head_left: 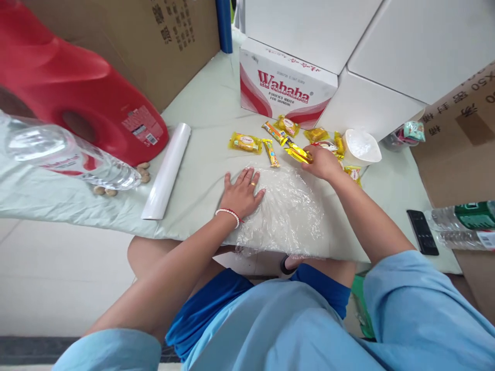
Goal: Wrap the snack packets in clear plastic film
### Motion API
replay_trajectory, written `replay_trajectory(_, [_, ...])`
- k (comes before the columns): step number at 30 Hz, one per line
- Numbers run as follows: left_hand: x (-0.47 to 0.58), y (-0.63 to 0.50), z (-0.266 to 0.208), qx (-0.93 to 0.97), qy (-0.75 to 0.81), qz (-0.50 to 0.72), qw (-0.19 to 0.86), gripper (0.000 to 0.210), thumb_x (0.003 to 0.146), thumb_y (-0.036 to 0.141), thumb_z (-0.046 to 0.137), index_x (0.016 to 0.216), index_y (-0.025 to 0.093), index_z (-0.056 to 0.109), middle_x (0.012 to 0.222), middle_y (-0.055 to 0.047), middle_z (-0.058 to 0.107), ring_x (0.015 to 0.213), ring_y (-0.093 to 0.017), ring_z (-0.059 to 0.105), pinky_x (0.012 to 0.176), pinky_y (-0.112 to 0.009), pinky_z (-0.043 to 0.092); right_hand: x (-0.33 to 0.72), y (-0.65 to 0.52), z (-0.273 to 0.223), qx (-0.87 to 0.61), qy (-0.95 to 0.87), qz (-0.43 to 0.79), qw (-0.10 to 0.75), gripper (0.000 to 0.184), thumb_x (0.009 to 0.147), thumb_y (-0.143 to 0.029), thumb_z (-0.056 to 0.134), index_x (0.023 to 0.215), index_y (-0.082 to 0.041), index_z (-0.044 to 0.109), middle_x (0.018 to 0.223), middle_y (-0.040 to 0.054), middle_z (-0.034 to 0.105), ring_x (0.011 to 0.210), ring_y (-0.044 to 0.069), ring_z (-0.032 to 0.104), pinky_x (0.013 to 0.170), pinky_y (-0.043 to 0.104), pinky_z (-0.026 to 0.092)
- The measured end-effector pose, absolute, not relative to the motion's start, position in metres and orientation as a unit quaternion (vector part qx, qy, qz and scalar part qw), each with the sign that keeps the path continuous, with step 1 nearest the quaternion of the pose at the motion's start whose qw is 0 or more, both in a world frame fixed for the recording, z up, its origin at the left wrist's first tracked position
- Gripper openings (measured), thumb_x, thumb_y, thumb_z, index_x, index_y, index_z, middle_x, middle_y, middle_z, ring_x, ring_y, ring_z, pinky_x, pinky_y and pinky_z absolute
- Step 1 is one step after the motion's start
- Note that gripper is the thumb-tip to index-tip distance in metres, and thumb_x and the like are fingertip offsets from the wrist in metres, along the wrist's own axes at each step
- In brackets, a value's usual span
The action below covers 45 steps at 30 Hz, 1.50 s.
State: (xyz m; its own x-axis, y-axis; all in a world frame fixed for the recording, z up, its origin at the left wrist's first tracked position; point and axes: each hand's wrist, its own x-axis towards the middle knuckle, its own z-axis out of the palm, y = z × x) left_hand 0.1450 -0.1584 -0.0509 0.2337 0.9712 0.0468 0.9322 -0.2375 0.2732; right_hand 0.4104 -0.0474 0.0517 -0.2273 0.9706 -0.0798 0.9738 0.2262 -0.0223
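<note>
My left hand (240, 195) lies flat with its fingers spread, pressing the left edge of a crumpled sheet of clear plastic film (288, 211) on the cloth-covered table. Farther right, my right hand (322, 161) has its fingers closed on a yellow-wrapped snack (298, 153), just beyond the film's far edge. Around it lie more wrapped snacks: a yellow packet (245, 142) to the left, a slim yellow stick (271, 153), an orange-and-blue stick (274, 133) and another yellow packet (286, 125) behind. Beside the right hand stands a white bowl (362, 146).
A Wahaha carton (288, 85) stands at the back. To the left are a white roll (167, 172), a big red jug (88, 98), a clear water bottle (69, 154) and several walnuts (143, 172). On the right lie a black phone (422, 233) and bottles (464, 216).
</note>
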Motion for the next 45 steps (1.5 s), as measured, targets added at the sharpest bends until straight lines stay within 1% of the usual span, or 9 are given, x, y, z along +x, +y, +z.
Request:
replay_trajectory(3, [0.145, -0.158, -0.050, 0.777, 0.612, 0.105, 0.100, 0.067, 0.108, 0.054, 0.025, 0.166, 0.022, 0.035, 0.175, -0.010, 0.029, 0.164, -0.029, 0.024, 0.132, -0.068, -0.002, 0.418, -0.081, 0.068, 0.549, 0.833, -0.066, -0.033, 0.058, 0.090, -0.037, 0.067, 0.145, -0.020, 0.061, 0.133, 0.0135, 0.070, 0.115, 0.033, 0.067, 0.093, 0.039, 0.051])
replay_trajectory(5, [0.144, -0.158, -0.048, 0.777, 0.612, 0.103, 0.103, 0.067, 0.108, 0.053, 0.024, 0.166, 0.022, 0.034, 0.175, -0.010, 0.029, 0.163, -0.029, 0.024, 0.132, -0.068, -0.002, 0.416, -0.105, 0.070, 0.488, 0.866, -0.105, -0.040, 0.058, 0.090, -0.036, 0.066, 0.146, -0.021, 0.060, 0.134, 0.0122, 0.069, 0.115, 0.031, 0.067, 0.094, 0.037, 0.051])
replay_trajectory(10, [0.144, -0.159, -0.047, 0.779, 0.608, 0.109, 0.104, 0.063, 0.109, 0.041, 0.018, 0.166, 0.020, 0.036, 0.175, -0.011, 0.031, 0.162, -0.029, 0.028, 0.131, -0.070, 0.003, 0.396, -0.144, 0.039, 0.414, 0.896, -0.152, 0.048, 0.057, 0.093, -0.036, 0.068, 0.149, -0.026, 0.057, 0.141, 0.0098, 0.065, 0.112, 0.027, 0.069, 0.087, 0.033, 0.052])
replay_trajectory(14, [0.144, -0.159, -0.050, 0.775, 0.612, 0.125, 0.100, 0.063, 0.109, 0.039, 0.016, 0.164, 0.021, 0.039, 0.174, -0.009, 0.034, 0.162, -0.027, 0.029, 0.132, -0.067, 0.004, 0.391, -0.150, 0.014, 0.430, 0.888, -0.145, 0.071, 0.057, 0.098, -0.036, 0.065, 0.153, -0.026, 0.052, 0.144, 0.0098, 0.064, 0.115, 0.026, 0.070, 0.086, 0.032, 0.053])
replay_trajectory(19, [0.144, -0.157, -0.052, 0.769, 0.618, 0.135, 0.097, 0.063, 0.109, 0.041, 0.016, 0.163, 0.022, 0.042, 0.173, -0.009, 0.035, 0.162, -0.026, 0.030, 0.133, -0.067, 0.006, 0.397, -0.156, 0.015, 0.425, 0.893, -0.125, 0.083, 0.057, 0.099, -0.037, 0.065, 0.153, -0.025, 0.054, 0.145, 0.0100, 0.065, 0.113, 0.027, 0.071, 0.085, 0.034, 0.055])
replay_trajectory(24, [0.144, -0.158, -0.053, 0.771, 0.616, 0.134, 0.091, 0.063, 0.109, 0.045, 0.019, 0.163, 0.021, 0.042, 0.173, -0.009, 0.034, 0.161, -0.026, 0.030, 0.133, -0.067, 0.005, 0.397, -0.163, 0.020, 0.428, 0.893, -0.119, 0.066, 0.065, 0.101, -0.053, 0.064, 0.158, -0.026, 0.050, 0.159, 0.0109, 0.055, 0.120, 0.029, 0.070, 0.086, 0.035, 0.056])
replay_trajectory(30, [0.144, -0.158, -0.054, 0.773, 0.615, 0.132, 0.086, 0.062, 0.110, 0.045, 0.020, 0.163, 0.022, 0.041, 0.173, -0.009, 0.034, 0.161, -0.026, 0.030, 0.133, -0.067, 0.005, 0.395, -0.164, 0.012, 0.440, 0.887, -0.116, 0.072, 0.054, 0.105, -0.046, 0.057, 0.156, -0.028, 0.054, 0.152, 0.0089, 0.061, 0.119, 0.027, 0.070, 0.084, 0.034, 0.055])
replay_trajectory(37, [0.143, -0.158, -0.054, 0.773, 0.615, 0.134, 0.085, 0.060, 0.110, 0.039, 0.019, 0.163, 0.021, 0.042, 0.173, -0.010, 0.035, 0.161, -0.026, 0.031, 0.132, -0.068, 0.008, 0.394, -0.163, 0.010, 0.454, 0.881, -0.114, 0.069, 0.052, 0.104, -0.046, 0.056, 0.153, -0.028, 0.056, 0.148, 0.0082, 0.064, 0.114, 0.026, 0.070, 0.082, 0.032, 0.053])
replay_trajectory(45, [0.143, -0.157, -0.054, 0.774, 0.614, 0.129, 0.086, 0.059, 0.109, 0.037, 0.023, 0.163, 0.021, 0.041, 0.173, -0.010, 0.035, 0.161, -0.027, 0.030, 0.131, -0.070, 0.009, 0.395, -0.171, 0.008, 0.474, 0.871, -0.108, 0.072, 0.054, 0.104, -0.043, 0.057, 0.155, -0.027, 0.052, 0.150, 0.0101, 0.062, 0.117, 0.026, 0.069, 0.083, 0.031, 0.053])
